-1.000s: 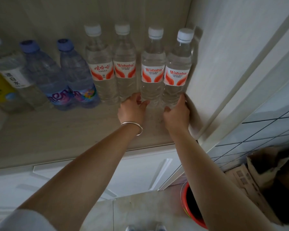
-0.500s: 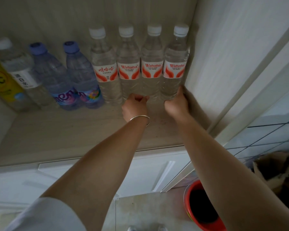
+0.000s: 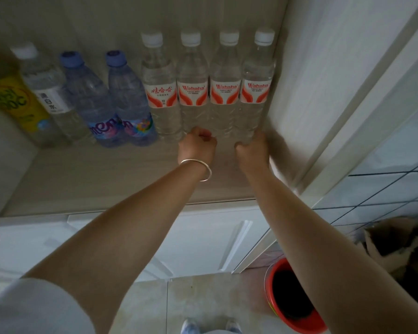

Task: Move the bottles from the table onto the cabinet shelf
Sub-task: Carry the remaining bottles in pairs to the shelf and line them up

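Observation:
Four clear Wahaha bottles with white caps and red labels stand in a row at the back of the cabinet shelf (image 3: 106, 179). My right hand (image 3: 252, 153) wraps the base of the rightmost Wahaha bottle (image 3: 257, 92), which stands against the cabinet's side wall. My left hand (image 3: 197, 148), with a silver bangle on the wrist, is curled into a fist against the bases of the second Wahaha bottle (image 3: 192, 92) and the third Wahaha bottle (image 3: 225, 92). It holds nothing that I can see. The first Wahaha bottle (image 3: 158, 92) stands untouched.
Left of the row stand two blue-capped bottles (image 3: 128, 109), a white-capped clear bottle (image 3: 48, 97) and a yellow bottle (image 3: 12, 100). White cabinet doors (image 3: 203, 239) lie below the shelf. A red bucket (image 3: 292, 302) and a cardboard box (image 3: 401, 244) sit on the floor at right.
The two right-hand bottles have slid back into line with the row. My left hand has closed from a grip on the third bottle into a fist.

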